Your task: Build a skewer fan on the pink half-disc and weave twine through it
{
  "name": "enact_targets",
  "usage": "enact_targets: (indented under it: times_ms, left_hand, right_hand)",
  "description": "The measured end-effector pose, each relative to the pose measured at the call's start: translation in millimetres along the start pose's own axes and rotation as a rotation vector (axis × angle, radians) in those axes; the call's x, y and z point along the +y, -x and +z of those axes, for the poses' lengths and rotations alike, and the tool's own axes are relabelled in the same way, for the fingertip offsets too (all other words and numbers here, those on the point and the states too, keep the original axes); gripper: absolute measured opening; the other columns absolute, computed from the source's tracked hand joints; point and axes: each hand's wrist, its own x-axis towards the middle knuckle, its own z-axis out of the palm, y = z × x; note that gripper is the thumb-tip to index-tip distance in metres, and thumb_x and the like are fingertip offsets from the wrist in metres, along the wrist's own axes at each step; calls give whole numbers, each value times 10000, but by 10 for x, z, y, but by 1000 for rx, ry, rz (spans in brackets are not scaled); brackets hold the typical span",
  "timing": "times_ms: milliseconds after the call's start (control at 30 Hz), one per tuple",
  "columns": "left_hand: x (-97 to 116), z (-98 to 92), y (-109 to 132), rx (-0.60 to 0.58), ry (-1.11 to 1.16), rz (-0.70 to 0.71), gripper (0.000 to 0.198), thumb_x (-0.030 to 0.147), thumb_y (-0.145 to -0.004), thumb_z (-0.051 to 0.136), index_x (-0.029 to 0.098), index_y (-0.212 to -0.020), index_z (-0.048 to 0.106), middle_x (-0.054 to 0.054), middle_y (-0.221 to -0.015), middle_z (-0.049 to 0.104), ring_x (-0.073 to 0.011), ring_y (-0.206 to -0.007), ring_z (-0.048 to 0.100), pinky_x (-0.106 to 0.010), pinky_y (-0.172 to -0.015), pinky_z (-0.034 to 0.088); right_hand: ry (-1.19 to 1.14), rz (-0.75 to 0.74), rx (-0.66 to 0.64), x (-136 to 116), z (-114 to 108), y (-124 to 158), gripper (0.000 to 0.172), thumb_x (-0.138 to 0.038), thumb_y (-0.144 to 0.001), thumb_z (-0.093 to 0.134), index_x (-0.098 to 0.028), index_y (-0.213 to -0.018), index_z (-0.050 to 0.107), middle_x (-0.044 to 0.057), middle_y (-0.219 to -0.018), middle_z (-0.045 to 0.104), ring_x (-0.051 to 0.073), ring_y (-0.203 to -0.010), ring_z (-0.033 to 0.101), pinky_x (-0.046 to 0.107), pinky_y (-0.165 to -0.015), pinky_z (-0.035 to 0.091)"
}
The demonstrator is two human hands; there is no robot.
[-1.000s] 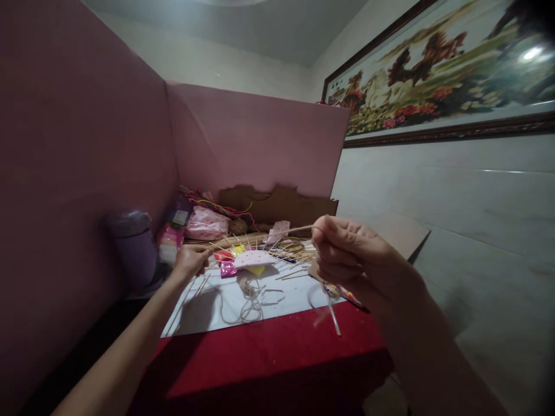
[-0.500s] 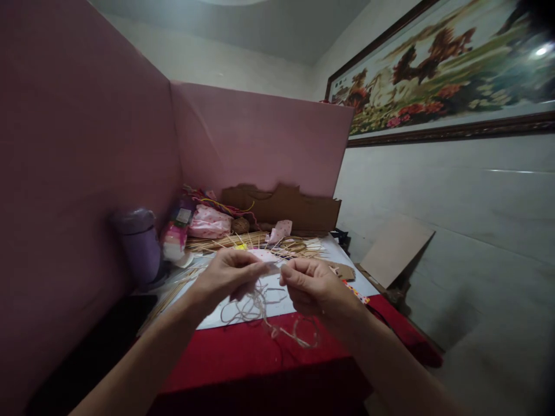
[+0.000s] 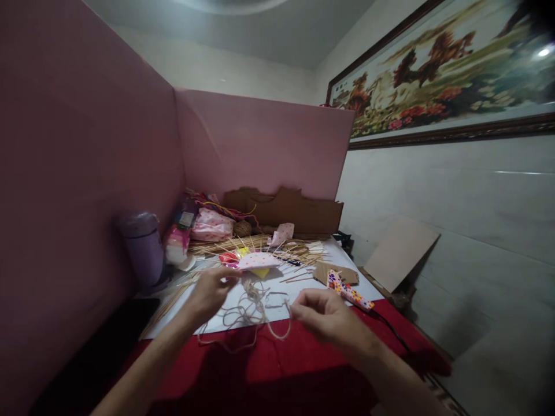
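Above the front edge of the white board, my right hand (image 3: 323,315) pinches a strand of twine (image 3: 286,332) at its fingertips. The strand loops down to a loose tangle of twine (image 3: 249,309) on the board. Over the board's left part is my left hand (image 3: 212,294), thumb and forefinger drawn together; anything between them is too small to make out. Just beyond its fingertips lies a half-round, pink-dotted piece (image 3: 260,261) with thin sticks fanning from its far side. Whether the left fingertips touch it, I cannot tell. Short bent strips (image 3: 275,300) lie between the hands.
A flower-patterned glue gun (image 3: 351,290) with a cord rests at right beside a cardboard scrap (image 3: 333,274). Bundled sticks (image 3: 234,245), a twine ball (image 3: 241,228) and pink fabric (image 3: 212,224) lie behind. A purple tumbler (image 3: 141,248) stands left; red cloth (image 3: 260,370) covers the front.
My hands, close together before, have moved apart: the left one leftward and down, the right one rightward and down. The dotted piece and the glue gun now show more fully.
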Motion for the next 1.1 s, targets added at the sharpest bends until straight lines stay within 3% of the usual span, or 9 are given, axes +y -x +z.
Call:
enact_targets:
  times_ms: [67, 133, 333, 467, 567, 700, 867, 967, 1100]
  left_hand:
    - [141, 247, 195, -391, 88, -111, 309, 317, -647, 703, 181, -924, 710, -15, -520, 594, -107, -338, 443, -192, -328, 268]
    - [225, 419, 363, -576, 192, -148, 380, 353, -638, 725, 173, -969, 674, -19, -597, 616, -120, -395, 515, -195, -343, 329]
    - [173, 410, 454, -570, 70, -226, 337, 462, -704, 639, 141, -626, 573, 24, -416, 510, -54, -281, 379, -165, -293, 236]
    - [35, 436, 437, -666, 33, -279, 369, 503, -701, 623, 161, -612, 515, 21, -413, 522, -65, -270, 392, -170, -283, 223]
    - [-83, 513, 461, -735, -32, -306, 366, 491, -708, 614, 172, -579, 489, 15, -419, 526, -73, -271, 389, -184, -284, 236]
    - [-181, 526, 382, -673, -153, -255, 304, 385, -724, 606, 143, -547, 553, 17, -428, 515, -57, -290, 353, -189, -304, 228]
    - [-91, 458, 185, -340, -50, -73, 196, 262, -753, 560, 136, -846, 677, -45, -750, 668, -77, -387, 466, -213, -378, 366]
    - [39, 437, 130, -141, -11, 106, 208, 193, -775, 526, 162, -898, 691, -81, -912, 686, -149, -676, 622, -244, -593, 480]
    - [128, 461, 76, -193, -90, 365, 243, 151, -744, 587, 210, -944, 712, -74, -1051, 678, -201, -1004, 575, -284, -846, 434]
  right_hand:
    - [101, -61, 30, 75, 112, -76, 390, -509, -726, 661, -168, -586, 533, -42, -513, 441, 78, -471, 350, 218, -445, 260]
    - [148, -105, 63, 102, 146, -103, 390, -506, -739, 649, -164, -588, 537, -25, -556, 473, 94, -529, 394, 228, -498, 297]
    - [-14, 26, 44, 137, -59, -7, 429, -568, -708, 655, -191, -604, 478, -82, -433, 387, 59, -370, 288, 215, -389, 196]
    - [-191, -58, 146, 221, -41, -14, 347, -478, -714, 687, -155, -652, 577, 11, -624, 604, 96, -522, 492, 220, -500, 375]
    - [-454, -86, 85, 265, 65, -72, 311, -439, -754, 651, -159, -641, 573, 19, -628, 615, 117, -581, 537, 245, -603, 412]
    - [-541, -65, 58, 285, 167, -173, 447, -562, -755, 624, -179, -589, 465, -79, -423, 365, 61, -388, 324, 220, -441, 237]
    - [-370, -45, 150, 334, 185, -314, 540, -684, -713, 578, -146, -682, 541, -55, -483, 422, 63, -444, 329, 218, -454, 215]
    - [-262, -90, 180, 362, 189, -390, 494, -636, -695, 631, -158, -659, 512, -64, -487, 408, 63, -452, 314, 221, -462, 218]
    - [-181, -157, 185, 363, 192, -488, 438, -587, -725, 620, -173, -656, 493, -66, -510, 394, 75, -470, 316, 228, -465, 232]
